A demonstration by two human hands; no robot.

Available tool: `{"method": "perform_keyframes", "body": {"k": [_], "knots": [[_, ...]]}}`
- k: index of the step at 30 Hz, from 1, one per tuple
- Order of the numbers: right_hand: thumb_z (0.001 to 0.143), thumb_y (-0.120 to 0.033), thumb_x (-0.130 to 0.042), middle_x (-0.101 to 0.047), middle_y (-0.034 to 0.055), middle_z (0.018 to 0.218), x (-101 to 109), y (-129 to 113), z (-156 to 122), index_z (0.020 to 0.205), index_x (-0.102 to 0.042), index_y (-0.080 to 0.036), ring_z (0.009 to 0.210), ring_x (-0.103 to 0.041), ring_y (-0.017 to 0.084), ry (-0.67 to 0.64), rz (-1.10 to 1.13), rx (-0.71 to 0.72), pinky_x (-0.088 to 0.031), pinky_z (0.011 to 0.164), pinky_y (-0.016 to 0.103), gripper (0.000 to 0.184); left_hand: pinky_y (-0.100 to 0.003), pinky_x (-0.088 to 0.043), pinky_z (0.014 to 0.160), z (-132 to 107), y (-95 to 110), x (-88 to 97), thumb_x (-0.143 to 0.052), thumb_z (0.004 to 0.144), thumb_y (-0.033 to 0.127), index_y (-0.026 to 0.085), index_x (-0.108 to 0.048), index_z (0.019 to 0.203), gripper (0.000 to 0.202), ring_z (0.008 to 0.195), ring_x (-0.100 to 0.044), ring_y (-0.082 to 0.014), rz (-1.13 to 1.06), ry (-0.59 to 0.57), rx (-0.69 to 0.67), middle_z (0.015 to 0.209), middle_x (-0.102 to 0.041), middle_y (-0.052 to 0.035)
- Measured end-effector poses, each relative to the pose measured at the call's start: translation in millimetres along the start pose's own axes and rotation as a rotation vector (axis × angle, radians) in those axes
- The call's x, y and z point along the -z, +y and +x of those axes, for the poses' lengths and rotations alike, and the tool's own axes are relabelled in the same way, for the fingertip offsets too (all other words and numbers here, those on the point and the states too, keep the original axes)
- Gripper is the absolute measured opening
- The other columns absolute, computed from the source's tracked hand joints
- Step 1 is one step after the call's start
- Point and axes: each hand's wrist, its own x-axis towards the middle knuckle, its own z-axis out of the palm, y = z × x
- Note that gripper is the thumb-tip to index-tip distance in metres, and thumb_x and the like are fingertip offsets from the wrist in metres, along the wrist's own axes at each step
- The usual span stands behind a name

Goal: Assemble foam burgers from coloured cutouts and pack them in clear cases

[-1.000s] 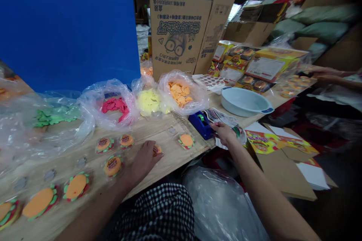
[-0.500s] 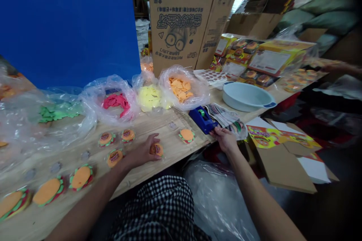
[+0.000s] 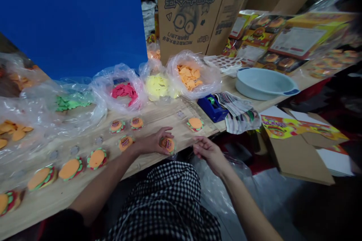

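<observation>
My left hand (image 3: pixel 155 141) is curled round a small burger-shaped piece (image 3: pixel 167 144) with a printed label on its orange top, near the table's front edge. To its right, my right hand (image 3: pixel 206 151) is raised at the edge with thumb and fingertips pinched; what they hold, if anything, is too small to make out. Beyond it stands a blue tape dispenser (image 3: pixel 212 108) with a green roll. An unlabelled burger-shaped piece (image 3: pixel 195 123) lies between the dispenser and my left hand. Labelled ones (image 3: pixel 126 142) lie to the left of that hand.
Plastic bags of green (image 3: pixel 72 102), pink (image 3: pixel 124 93), yellow (image 3: pixel 157 86) and orange pieces (image 3: pixel 190 77) line the back. At right are a light blue basin (image 3: pixel 263 86), printed strips (image 3: pixel 240 113) and flattened cartons (image 3: pixel 302 158). More unlabelled burger-shaped pieces (image 3: pixel 70 169) lie left. A tall carton (image 3: pixel 186 15) stands behind.
My right hand has come away from the tape dispenser, back towards my left hand. The left hand stays on the labelled burger-shaped piece. The view has shifted slightly.
</observation>
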Motion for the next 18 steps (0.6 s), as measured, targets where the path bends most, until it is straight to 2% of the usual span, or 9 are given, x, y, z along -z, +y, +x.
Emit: {"method": "perform_keyframes", "body": {"k": [3, 6, 9, 14, 16, 18], "knots": [[0.062, -0.037, -0.067, -0.050, -0.0076, 0.051, -26.7, 19.4, -0.7, 0.085, -0.047, -0.021, 0.043, -0.041, 0.007, -0.013, 0.011, 0.014, -0.029, 0.041, 0.018, 0.035, -0.036, -0.029, 0.096, -0.9, -0.7, -2.1, -0.071, 0.059, 0.026, 0.020, -0.019, 0.129, 0.087, 0.116, -0.040, -0.0188, -0.021, -0.030, 0.002, 0.124, -0.045, -0.0143], [0.064, -0.037, -0.065, -0.048, -0.0096, 0.051, -37.5, 39.5, 5.0, 0.081, -0.042, -0.021, 0.040, -0.037, 0.005, -0.002, 0.020, 0.048, -0.025, 0.039, 0.017, 0.032, -0.035, -0.029, 0.096, -1.8, -1.8, -4.0, -0.071, 0.058, 0.026, 0.020, -0.018, 0.129, 0.088, 0.116, -0.040, -0.0185, -0.032, -0.039, 0.003, 0.124, -0.044, -0.0141], [0.065, -0.038, -0.064, -0.046, -0.0105, 0.051, -42.9, 52.0, 8.9, 0.080, -0.039, -0.022, 0.038, -0.035, 0.005, 0.002, 0.041, 0.061, -0.023, 0.037, 0.017, 0.033, -0.034, -0.030, 0.095, -1.8, -2.0, -4.6, -0.071, 0.058, 0.026, 0.019, -0.019, 0.129, 0.088, 0.116, -0.040, -0.0184, -0.018, -0.041, 0.002, 0.124, -0.044, -0.0144], [0.065, -0.041, -0.063, -0.045, -0.0102, 0.051, -49.1, 56.8, 9.6, 0.078, -0.037, -0.023, 0.039, -0.036, 0.006, 0.019, 0.049, 0.055, -0.024, 0.039, 0.018, 0.035, -0.033, -0.031, 0.094, -0.8, -2.7, -4.3, -0.071, 0.059, 0.027, 0.018, -0.021, 0.128, 0.086, 0.114, -0.041, -0.0187, 0.009, -0.034, -0.004, 0.123, -0.045, -0.0140], [0.065, -0.045, -0.062, -0.045, -0.0096, 0.050, -47.4, 58.3, 8.9, 0.081, -0.037, -0.023, 0.039, -0.037, 0.008, 0.025, -0.010, 0.021, -0.025, 0.039, 0.019, 0.037, -0.033, -0.031, 0.094, -0.8, -2.6, -4.1, -0.070, 0.059, 0.027, 0.019, -0.021, 0.128, 0.086, 0.113, -0.042, -0.0192, 0.024, -0.036, -0.005, 0.123, -0.045, -0.0134], [0.064, -0.047, -0.061, -0.046, -0.0084, 0.052, -42.7, 60.1, 6.4, 0.086, -0.038, -0.023, 0.041, -0.039, 0.010, 0.091, -0.135, 0.012, -0.028, 0.040, 0.022, 0.040, -0.033, -0.031, 0.094, -1.0, -2.0, -3.9, -0.070, 0.059, 0.028, 0.018, -0.022, 0.128, 0.085, 0.113, -0.041, -0.0195, 0.039, -0.038, -0.004, 0.123, -0.045, -0.0131]]}}
